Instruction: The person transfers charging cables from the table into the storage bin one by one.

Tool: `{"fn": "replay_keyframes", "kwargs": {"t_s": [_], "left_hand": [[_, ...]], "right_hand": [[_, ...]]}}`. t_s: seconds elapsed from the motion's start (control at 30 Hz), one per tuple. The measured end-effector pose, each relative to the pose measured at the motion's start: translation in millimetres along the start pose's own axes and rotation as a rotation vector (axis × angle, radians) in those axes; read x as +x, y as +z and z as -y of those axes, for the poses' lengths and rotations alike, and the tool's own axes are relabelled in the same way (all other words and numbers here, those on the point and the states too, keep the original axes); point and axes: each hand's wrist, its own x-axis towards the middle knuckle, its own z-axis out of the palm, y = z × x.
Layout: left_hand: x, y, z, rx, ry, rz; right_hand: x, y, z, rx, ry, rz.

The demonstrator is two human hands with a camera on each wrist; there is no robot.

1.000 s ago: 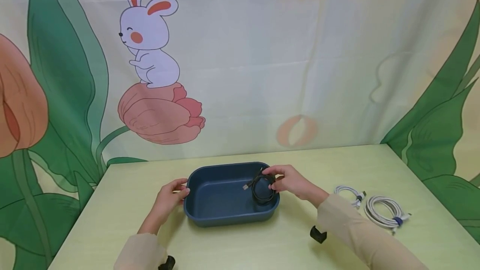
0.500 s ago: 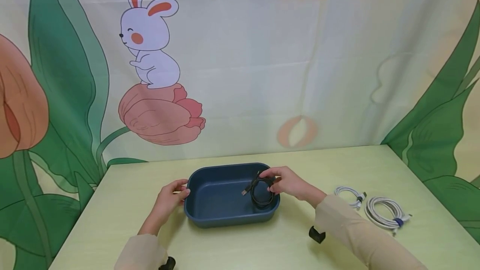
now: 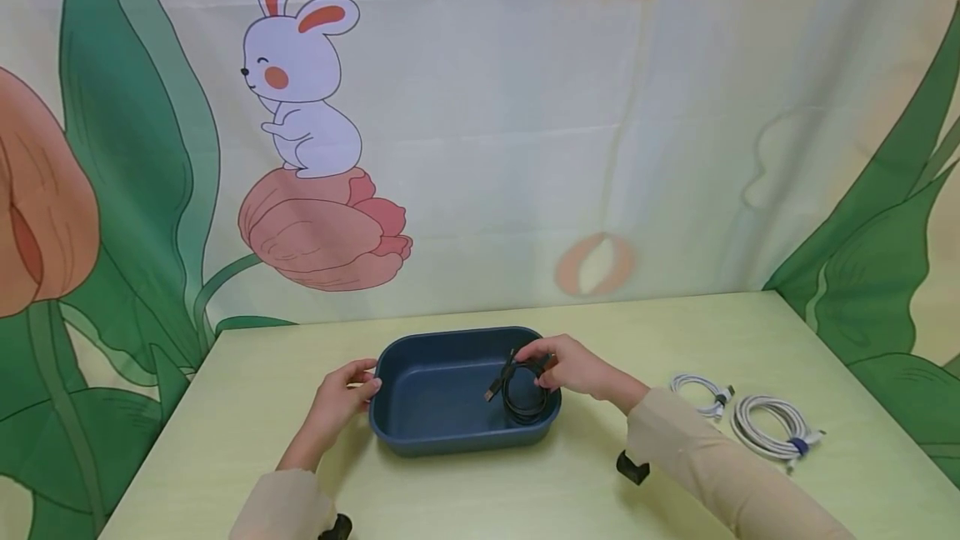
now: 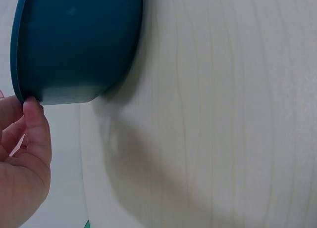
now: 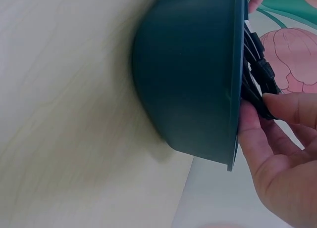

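Pinches a coiled black cable (image 5: pixel 262 70) between thumb and curled fingers of the right hand (image 3: pixel 576 369), just inside the right end of a blue basin (image 3: pixel 465 442), grips the basin's left rim between thumb and fingers of the left hand (image 3: pixel 337 397), near two coiled whitish cables (image 3: pixel 742 425) on the table (image 3: pixel 480 498).

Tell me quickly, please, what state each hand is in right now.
Left hand: closed, pinching the blue tray.
Right hand: closed, holding the coiled black cable.
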Motion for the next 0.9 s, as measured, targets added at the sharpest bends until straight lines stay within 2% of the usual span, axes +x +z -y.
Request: {"fn": "replay_keyframes", "kwargs": {"t_s": [0.37,0.67,0.9], "left_hand": [[-2.1,-0.3,-1.5,-0.016,0.001,-0.004],[-1.5,-0.3,-1.1,-0.011,-0.003,-0.003],[-0.3,0.2,0.7,-0.012,-0.004,-0.003]], "right_hand": [[4,4,2,-0.049,0.006,0.019],[6,6,4,-0.193,-0.037,0.026],[8,11,6,-0.239,-0.020,0.031]]}}
